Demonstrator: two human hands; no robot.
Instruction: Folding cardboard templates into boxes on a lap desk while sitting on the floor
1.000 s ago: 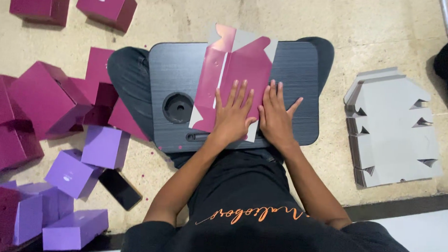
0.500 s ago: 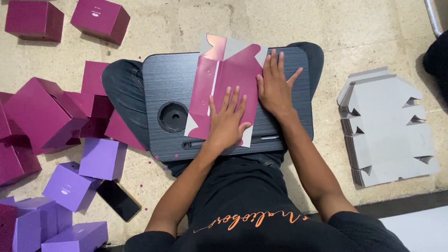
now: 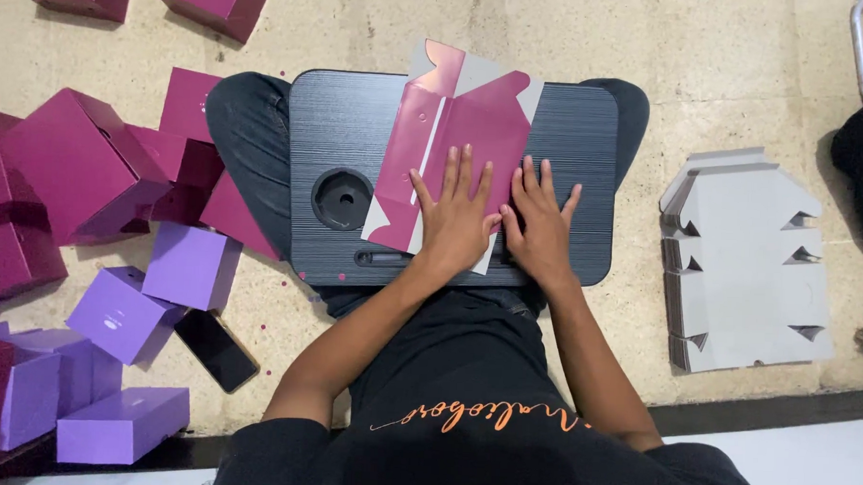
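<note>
A flat magenta cardboard box blank [image 3: 455, 129], partly folded with grey inner flaps showing, lies on a dark lap tray [image 3: 345, 115] across my knees. My left hand [image 3: 454, 215] presses flat on the blank's lower part, fingers spread. My right hand [image 3: 539, 222] lies flat beside it at the blank's lower right edge, partly on the tray. Neither hand grips anything.
A stack of flat grey box blanks [image 3: 746, 263] lies on the floor at right. Folded magenta boxes [image 3: 80, 163] and purple boxes [image 3: 187, 263] are scattered at left, with a dark phone [image 3: 215, 350] among them. The tray has a round cup recess [image 3: 341, 197].
My right hand slid up along the blank's right side, then came back down beside my left hand. The blank has shifted slightly on the tray.
</note>
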